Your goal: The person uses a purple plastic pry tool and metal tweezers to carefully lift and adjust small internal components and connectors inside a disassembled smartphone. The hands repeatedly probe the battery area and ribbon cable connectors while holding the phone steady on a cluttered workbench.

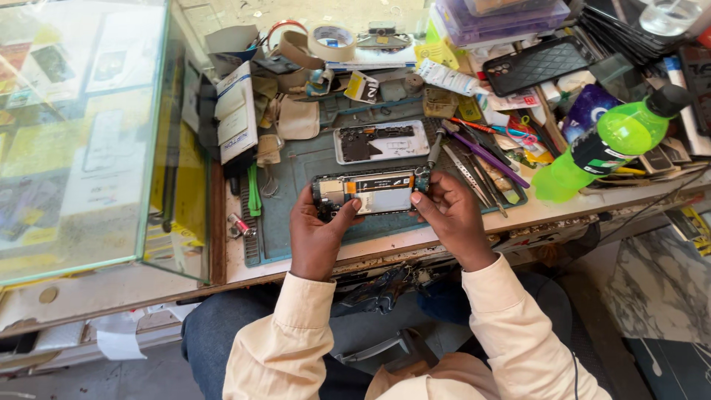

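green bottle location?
Head view, right side of the bench: the green bottle lies tilted, right of the tweezers and tools, beyond the right hand.

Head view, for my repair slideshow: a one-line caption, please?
Both hands, left hand and right hand, hold an opened smartphone over a cluttered teal work mat.

Opened phone (372,191) before back cover (381,141)

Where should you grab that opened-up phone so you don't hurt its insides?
Probably by its two short ends, one from each side. The opened phone lies sideways with its parts facing up, and the left hand and right hand pinch those ends, fingers on the frame.
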